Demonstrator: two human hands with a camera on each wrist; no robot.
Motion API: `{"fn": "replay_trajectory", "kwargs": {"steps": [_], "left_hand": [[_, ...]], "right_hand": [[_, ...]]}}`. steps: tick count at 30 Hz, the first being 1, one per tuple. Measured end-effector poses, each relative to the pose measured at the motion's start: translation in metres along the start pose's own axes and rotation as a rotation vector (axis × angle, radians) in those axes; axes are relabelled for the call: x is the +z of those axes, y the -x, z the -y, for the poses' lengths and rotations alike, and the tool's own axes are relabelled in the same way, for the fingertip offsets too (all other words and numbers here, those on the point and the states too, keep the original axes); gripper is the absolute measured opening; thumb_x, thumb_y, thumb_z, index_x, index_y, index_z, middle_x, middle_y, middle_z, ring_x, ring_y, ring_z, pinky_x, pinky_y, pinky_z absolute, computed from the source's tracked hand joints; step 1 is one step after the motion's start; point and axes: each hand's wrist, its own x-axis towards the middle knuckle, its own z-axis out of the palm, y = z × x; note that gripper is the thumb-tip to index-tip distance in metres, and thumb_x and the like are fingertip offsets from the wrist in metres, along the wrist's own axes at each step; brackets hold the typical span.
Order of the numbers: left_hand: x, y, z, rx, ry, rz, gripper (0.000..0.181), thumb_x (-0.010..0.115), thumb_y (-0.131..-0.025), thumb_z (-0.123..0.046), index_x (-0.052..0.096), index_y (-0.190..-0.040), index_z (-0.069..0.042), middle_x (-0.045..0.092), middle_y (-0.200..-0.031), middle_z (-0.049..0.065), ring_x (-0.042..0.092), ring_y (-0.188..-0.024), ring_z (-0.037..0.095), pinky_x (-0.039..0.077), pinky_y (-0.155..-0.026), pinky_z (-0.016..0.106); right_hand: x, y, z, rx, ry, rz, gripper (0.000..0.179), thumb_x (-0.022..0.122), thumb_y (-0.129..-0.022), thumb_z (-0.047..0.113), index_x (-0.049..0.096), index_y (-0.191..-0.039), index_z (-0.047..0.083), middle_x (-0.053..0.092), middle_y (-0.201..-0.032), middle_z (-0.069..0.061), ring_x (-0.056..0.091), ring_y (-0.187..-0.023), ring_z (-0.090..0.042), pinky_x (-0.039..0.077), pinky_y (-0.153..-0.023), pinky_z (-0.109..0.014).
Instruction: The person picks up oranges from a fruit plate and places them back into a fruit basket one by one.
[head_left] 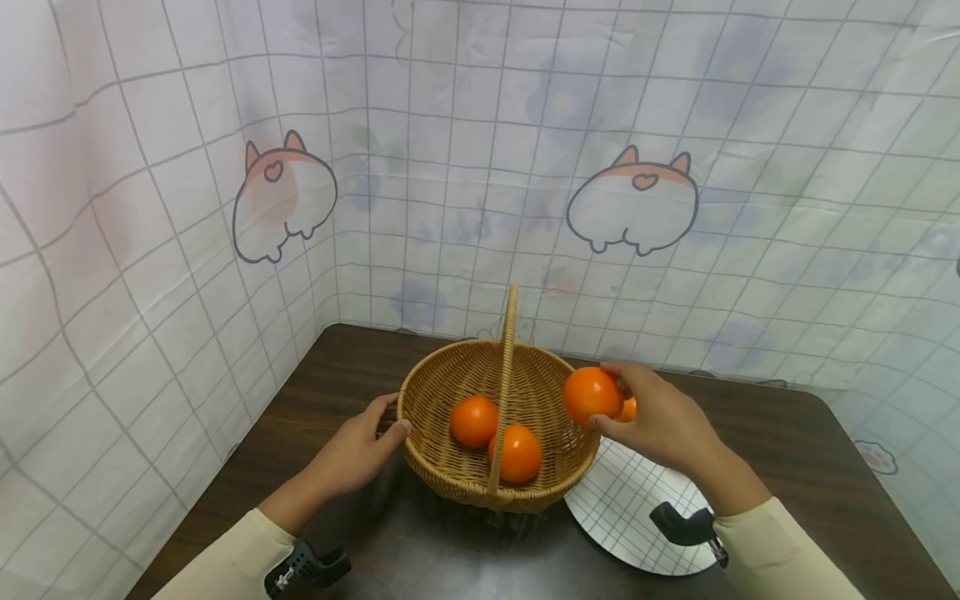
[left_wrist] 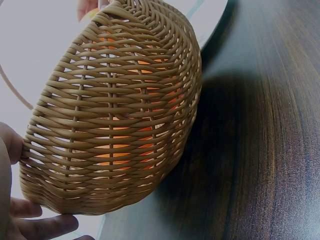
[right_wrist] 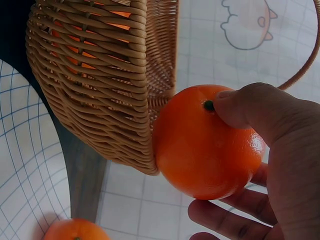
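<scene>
Because the orange (head_left: 588,396) at the right rim of the basket (head_left: 446,375), near the back edge of the tabletop (head_left: 435,550), looks firm and slippery, the right hand (head_left: 663,417) suitably pinches its opposite sides, while the left hand (head_left: 356,450) grips the left rim

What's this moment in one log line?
left hand: grips basket; right hand: holds orange nearby; basket: two more oranges; plate edge: another orange

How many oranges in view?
4: one orange and a second orange in the basket, a third orange in the right hand, a fourth orange at the plate. Others may be hidden.
</scene>
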Motion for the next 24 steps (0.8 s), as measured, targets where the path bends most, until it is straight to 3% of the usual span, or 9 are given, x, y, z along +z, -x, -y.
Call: {"fn": "replay_trajectory", "kwargs": {"steps": [24], "left_hand": [[-0.0014, 0.0012, -0.0045, -0.005, 0.009, 0.005, 0.06, 0.05, -0.11, -0.038, 0.033, -0.156, -0.004, 0.054, -0.146, 0.018, 0.055, -0.13, 0.035, 0.048, -0.103, 0.054]], "right_hand": [[0.0098, -0.0053, 0.0039, -0.016, -0.001, 0.025, 0.077, 0.083, -0.085, 0.044, 0.052, -0.147, 0.01, 0.067, -0.12, -0.007, 0.065, -0.101, -0.026, 0.056, -0.08, -0.049]]}}
